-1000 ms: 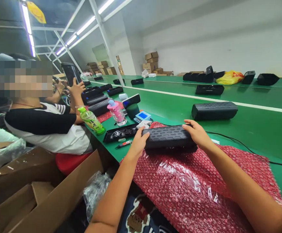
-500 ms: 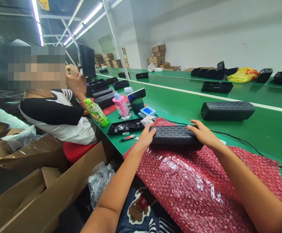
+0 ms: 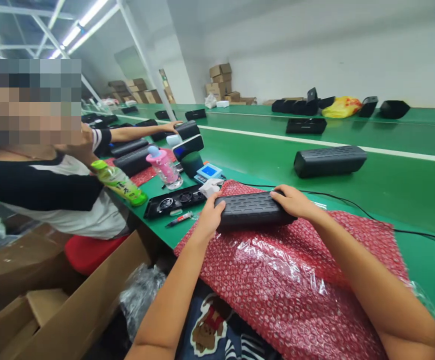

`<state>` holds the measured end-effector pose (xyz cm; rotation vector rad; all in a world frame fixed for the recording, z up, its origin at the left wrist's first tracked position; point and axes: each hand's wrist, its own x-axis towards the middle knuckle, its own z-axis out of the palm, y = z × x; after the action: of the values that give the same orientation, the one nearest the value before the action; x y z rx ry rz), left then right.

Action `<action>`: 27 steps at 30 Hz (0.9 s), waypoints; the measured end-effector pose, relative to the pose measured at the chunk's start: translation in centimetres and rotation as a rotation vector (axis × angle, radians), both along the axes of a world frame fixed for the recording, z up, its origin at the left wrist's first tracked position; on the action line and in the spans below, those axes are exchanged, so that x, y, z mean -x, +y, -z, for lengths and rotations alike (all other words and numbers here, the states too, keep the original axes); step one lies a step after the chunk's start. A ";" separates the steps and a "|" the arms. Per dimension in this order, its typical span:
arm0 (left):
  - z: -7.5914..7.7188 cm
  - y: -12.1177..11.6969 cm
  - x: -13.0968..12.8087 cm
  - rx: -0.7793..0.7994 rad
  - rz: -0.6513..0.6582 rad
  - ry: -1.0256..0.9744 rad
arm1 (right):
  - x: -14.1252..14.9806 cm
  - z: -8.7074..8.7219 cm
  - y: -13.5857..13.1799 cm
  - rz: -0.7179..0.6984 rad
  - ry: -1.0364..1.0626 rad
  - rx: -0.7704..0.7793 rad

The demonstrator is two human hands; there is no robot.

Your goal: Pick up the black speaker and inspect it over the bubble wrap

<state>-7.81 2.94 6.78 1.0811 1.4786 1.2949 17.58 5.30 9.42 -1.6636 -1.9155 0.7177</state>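
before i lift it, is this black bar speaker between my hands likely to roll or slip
The black bar speaker looks stiff and solid, so it probably won't flex. Its rounded long sides might let it roll if pushed across the red bubble wrap. Its textured, rubbery-looking top should probably give your left hand and right hand decent grip.

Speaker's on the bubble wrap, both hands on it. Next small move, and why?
Probably roll the black bar speaker toward the body. The left hand and right hand hold its two ends, and most of the red bubble wrap lies on the near side, with only a small flap beyond the speaker.
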 end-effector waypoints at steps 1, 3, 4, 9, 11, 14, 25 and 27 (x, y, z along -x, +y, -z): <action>0.1 0.1 0.1 0.006 -0.001 -0.010 | 0.3 0.1 0.0 -0.001 0.000 -0.012; 0.2 0.3 0.4 0.014 -0.002 -0.026 | 0.7 0.2 0.1 -0.001 0.009 -0.031; 0.3 0.3 0.5 0.017 -0.005 -0.030 | 0.8 0.2 0.1 0.000 0.019 -0.040; 0.6 0.5 0.6 0.019 -0.043 -0.020 | 1.0 -0.2 0.1 0.028 0.083 -0.097; 0.7 0.5 0.6 0.008 -0.054 -0.008 | 0.9 -0.4 0.1 0.042 0.105 -0.106; 1.0 0.5 0.7 -0.016 -0.057 0.003 | 0.8 -0.3 0.3 0.049 0.121 -0.102; 1.6 0.8 1.3 -0.010 -0.047 -0.012 | 1.1 0.1 0.7 0.049 0.107 -0.105; 1.5 0.8 1.1 -0.016 -0.052 -0.004 | 1.1 0.1 0.7 0.058 0.109 -0.109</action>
<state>-8.93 3.73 5.30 1.0553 1.5045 1.3465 16.47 6.04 9.32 -1.5738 -1.7913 0.6560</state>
